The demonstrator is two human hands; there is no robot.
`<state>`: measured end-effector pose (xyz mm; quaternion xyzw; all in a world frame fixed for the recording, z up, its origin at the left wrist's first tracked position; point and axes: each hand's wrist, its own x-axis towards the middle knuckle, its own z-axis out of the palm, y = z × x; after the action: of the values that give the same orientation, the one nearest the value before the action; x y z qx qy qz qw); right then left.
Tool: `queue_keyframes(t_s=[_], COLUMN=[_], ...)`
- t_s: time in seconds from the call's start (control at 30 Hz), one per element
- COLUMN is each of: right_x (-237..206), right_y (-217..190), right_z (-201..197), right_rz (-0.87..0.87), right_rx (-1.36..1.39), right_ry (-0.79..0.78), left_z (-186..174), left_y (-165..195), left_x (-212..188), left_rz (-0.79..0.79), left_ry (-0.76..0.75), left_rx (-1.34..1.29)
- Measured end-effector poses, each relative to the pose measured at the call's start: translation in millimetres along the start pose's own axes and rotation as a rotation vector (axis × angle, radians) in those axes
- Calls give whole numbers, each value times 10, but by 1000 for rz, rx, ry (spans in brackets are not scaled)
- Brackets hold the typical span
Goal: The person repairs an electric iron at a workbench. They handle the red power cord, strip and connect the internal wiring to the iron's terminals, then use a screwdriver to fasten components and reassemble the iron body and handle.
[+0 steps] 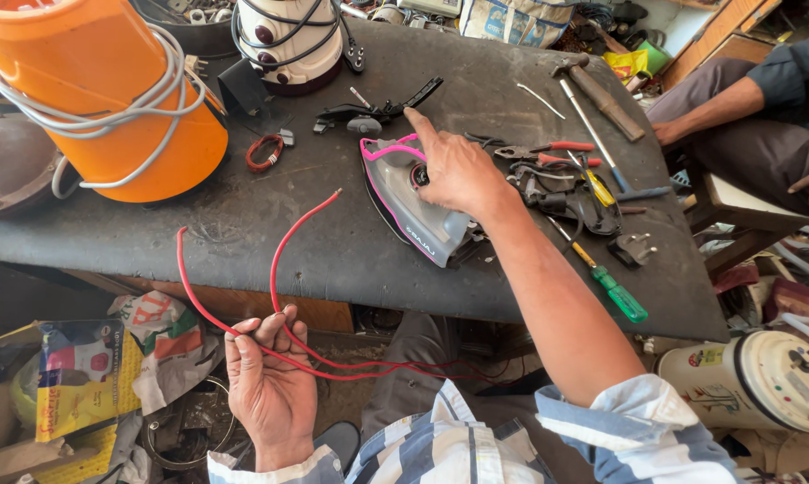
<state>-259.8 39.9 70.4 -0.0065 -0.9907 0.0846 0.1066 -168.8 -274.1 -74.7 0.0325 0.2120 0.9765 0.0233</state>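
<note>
Repair workshop: screwdrivers (pixel 602 273), pliers (pixel 548 152), hammer (pixel 602 94) strewn on workbench (pixel 333 251).

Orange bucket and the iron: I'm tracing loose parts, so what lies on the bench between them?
In the head view, a small red wire coil lies between the orange bucket and the iron; otherwise bare bench top.

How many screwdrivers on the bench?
2 clear ones: the green-handled screwdriver near the front right edge, and the yellow-handled screwdriver in the tool pile right of the iron. That pile could hide more.
</note>
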Motion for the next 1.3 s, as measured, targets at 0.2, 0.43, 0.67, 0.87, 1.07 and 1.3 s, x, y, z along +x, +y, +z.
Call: queue_keyframes(t_s=[0.2, 0.43, 0.67, 0.87, 1.07, 1.3], right_x=[5, -227, -1675, -2528, -3121, -3795], right_y=[-15, -149, -349, -371, 260, 1517], right_z=[15, -166, -134, 44, 92, -246], right_rz=[144, -100, 229, 208, 352, 636], right_rx=[-57, -92, 990, 1489, 1455, 1127], right_ry=[-71, 386, 224, 302, 699, 1023], left_z=[25, 202, 523, 861, 1175, 1308], left_y=[-3, -57, -376, -984, -1615, -2331], left_x=[-17, -86, -288, -670, -916, -1111], left_rz=[-8, -47, -190, -496, -658, -787], left_ry=[3, -40, -207, -422, -568, -548], left_rx=[4, -28, 7, 27, 186, 357])
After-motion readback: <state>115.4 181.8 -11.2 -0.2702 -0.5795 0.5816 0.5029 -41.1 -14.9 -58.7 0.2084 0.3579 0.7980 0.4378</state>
